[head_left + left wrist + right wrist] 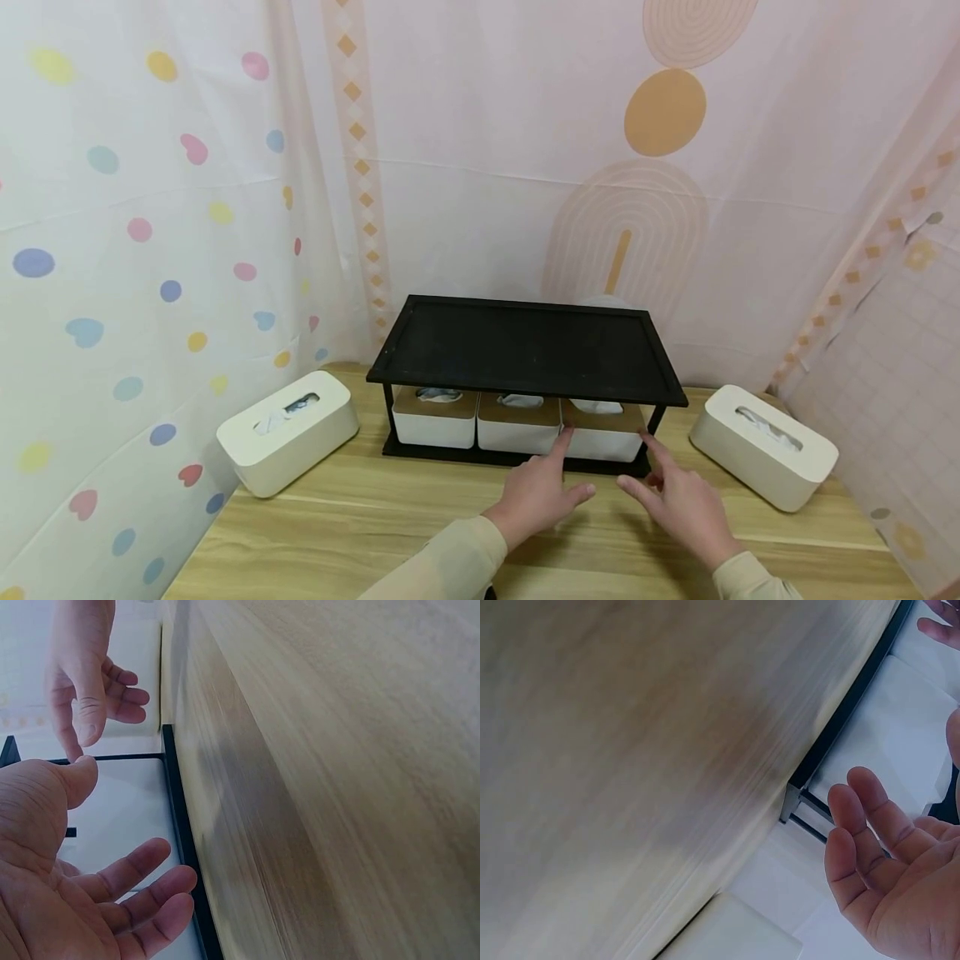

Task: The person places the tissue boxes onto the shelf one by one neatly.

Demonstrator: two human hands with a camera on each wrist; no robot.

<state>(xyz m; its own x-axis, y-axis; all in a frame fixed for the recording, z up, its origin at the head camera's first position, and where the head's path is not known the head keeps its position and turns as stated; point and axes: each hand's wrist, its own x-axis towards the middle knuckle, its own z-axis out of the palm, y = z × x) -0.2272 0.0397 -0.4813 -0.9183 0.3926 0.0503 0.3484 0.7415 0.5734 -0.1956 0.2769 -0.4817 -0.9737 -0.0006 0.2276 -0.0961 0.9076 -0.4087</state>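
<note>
Three tissue boxes with white sides and brown tops stand side by side on the lower level of a black two-tier rack (525, 346). At the rightmost tissue box (603, 447), my left hand (536, 493) reaches its left front edge with the index fingertip. My right hand (686, 508) has its index fingertip at the right front corner of that box, close to the rack's post. Both thumbs point inward, apart from each other. In the wrist views the other fingers of my left hand (45, 840) and right hand (915, 877) are loosely bent, holding nothing.
A white tissue box (288, 433) sits at an angle on the left of the wooden table (360, 533); another white tissue box (761, 450) sits on the right. Behind the rack hangs a patterned curtain (480, 225). The rack's top shelf overhangs the boxes.
</note>
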